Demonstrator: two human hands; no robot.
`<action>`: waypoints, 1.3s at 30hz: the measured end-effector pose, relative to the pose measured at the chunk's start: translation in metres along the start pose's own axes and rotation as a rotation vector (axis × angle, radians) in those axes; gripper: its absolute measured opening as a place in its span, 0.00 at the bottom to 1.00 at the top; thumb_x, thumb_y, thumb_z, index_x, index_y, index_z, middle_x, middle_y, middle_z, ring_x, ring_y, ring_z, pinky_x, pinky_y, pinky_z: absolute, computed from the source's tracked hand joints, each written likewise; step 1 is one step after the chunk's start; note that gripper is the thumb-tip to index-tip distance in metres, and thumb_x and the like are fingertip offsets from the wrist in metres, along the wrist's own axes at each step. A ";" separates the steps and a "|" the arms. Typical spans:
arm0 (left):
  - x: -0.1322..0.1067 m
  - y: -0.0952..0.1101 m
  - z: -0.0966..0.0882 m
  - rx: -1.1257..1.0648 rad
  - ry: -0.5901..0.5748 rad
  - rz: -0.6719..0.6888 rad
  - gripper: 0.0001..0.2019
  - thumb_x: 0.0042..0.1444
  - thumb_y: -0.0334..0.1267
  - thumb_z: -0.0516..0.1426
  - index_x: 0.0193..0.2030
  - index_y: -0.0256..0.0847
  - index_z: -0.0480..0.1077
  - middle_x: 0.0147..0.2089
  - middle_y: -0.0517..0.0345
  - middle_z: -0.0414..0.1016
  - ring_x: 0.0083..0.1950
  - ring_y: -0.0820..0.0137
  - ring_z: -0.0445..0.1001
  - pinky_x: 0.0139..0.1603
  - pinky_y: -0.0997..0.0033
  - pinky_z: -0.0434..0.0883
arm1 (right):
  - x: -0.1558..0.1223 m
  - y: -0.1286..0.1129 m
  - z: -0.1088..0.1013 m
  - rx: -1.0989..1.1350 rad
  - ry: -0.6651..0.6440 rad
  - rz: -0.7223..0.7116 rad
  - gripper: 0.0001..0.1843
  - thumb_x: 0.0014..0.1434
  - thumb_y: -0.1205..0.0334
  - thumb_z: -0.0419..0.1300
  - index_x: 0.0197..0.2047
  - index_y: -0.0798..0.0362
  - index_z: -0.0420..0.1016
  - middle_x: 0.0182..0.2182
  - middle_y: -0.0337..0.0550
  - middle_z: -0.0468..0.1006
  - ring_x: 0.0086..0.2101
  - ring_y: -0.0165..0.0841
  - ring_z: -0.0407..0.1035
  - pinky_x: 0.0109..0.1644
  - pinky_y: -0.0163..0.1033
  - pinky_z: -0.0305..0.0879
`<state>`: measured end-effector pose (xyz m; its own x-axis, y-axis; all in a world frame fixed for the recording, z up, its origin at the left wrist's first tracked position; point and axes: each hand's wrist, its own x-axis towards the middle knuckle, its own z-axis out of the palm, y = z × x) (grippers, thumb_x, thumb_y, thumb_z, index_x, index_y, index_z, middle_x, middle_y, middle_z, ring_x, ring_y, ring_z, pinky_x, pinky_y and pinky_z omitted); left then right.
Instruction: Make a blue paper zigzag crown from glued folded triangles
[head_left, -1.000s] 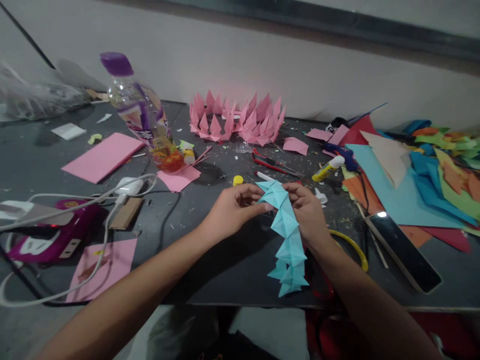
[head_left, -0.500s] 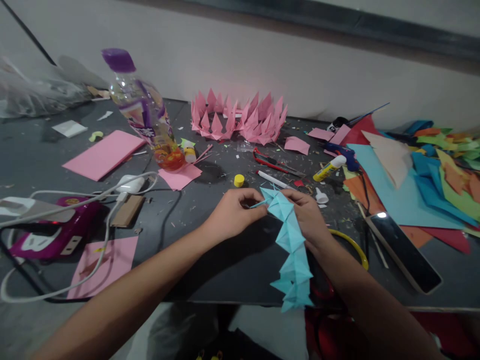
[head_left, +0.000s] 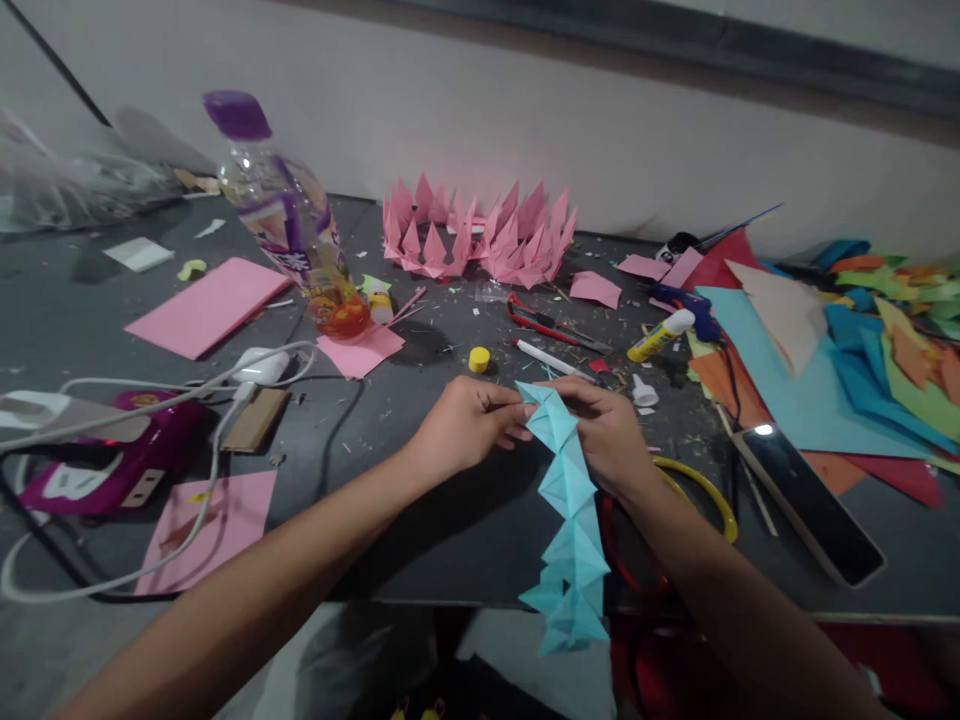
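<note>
A chain of folded light-blue paper triangles (head_left: 568, 510) hangs from my hands down past the dark table's front edge (head_left: 420, 590). My left hand (head_left: 466, 424) pinches the chain's top end from the left, fingers closed on the paper. On the right side, my right hand (head_left: 611, 432) grips the same top end, fingers curled around it. A ring of pink folded paper points (head_left: 476, 238) stands at the back of the table.
A plastic bottle with a purple cap (head_left: 289, 225) stands back left. Pink sheets (head_left: 206, 307), a white cable (head_left: 142, 400) and a magenta device (head_left: 105, 465) lie left. A glue stick (head_left: 658, 337), red cutter (head_left: 547, 325), phone (head_left: 806, 500) and coloured paper pile (head_left: 847, 350) lie right.
The chain's lower end has dropped further below the table edge and swung slightly left. Both hands stayed on its top end, shifting their fingers a little.
</note>
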<state>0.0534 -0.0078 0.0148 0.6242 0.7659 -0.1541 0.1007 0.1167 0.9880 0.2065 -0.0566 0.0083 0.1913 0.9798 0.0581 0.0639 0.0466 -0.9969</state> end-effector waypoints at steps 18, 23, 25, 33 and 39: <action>0.003 -0.001 -0.003 -0.014 0.122 0.013 0.04 0.48 0.33 0.61 0.30 0.37 0.78 0.26 0.59 0.77 0.28 0.74 0.74 0.29 0.78 0.71 | -0.001 0.004 -0.004 -0.111 0.181 -0.169 0.18 0.41 0.64 0.68 0.39 0.45 0.78 0.35 0.39 0.76 0.32 0.31 0.70 0.34 0.37 0.68; 0.006 0.000 -0.008 -0.060 0.164 0.034 0.06 0.48 0.34 0.60 0.33 0.37 0.75 0.30 0.57 0.77 0.33 0.71 0.75 0.28 0.77 0.71 | -0.003 0.005 -0.011 -0.326 0.210 -0.407 0.11 0.50 0.63 0.62 0.39 0.44 0.79 0.38 0.42 0.77 0.39 0.37 0.70 0.40 0.41 0.67; 0.006 0.000 -0.008 -0.095 0.167 0.050 0.07 0.48 0.35 0.60 0.35 0.36 0.74 0.31 0.56 0.76 0.35 0.70 0.75 0.27 0.78 0.71 | -0.002 0.005 -0.011 -0.229 0.230 -0.339 0.09 0.51 0.60 0.62 0.37 0.45 0.79 0.36 0.41 0.78 0.37 0.37 0.72 0.39 0.42 0.68; 0.006 0.002 -0.007 -0.338 0.195 -0.010 0.16 0.44 0.41 0.64 0.39 0.36 0.72 0.34 0.57 0.73 0.37 0.70 0.73 0.27 0.78 0.72 | 0.001 -0.005 -0.004 -0.128 0.310 -0.110 0.11 0.46 0.51 0.66 0.29 0.49 0.78 0.26 0.40 0.80 0.25 0.32 0.71 0.31 0.40 0.69; 0.005 0.006 -0.007 -0.358 0.178 -0.022 0.15 0.43 0.36 0.64 0.39 0.35 0.73 0.38 0.55 0.74 0.36 0.74 0.71 0.34 0.76 0.70 | -0.001 -0.012 0.000 -0.100 0.316 -0.076 0.09 0.45 0.53 0.66 0.25 0.49 0.78 0.23 0.40 0.79 0.23 0.32 0.70 0.28 0.39 0.69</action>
<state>0.0512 0.0012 0.0202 0.4774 0.8548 -0.2034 -0.1833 0.3233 0.9284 0.2053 -0.0581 0.0202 0.4751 0.8649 0.1618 0.1823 0.0831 -0.9797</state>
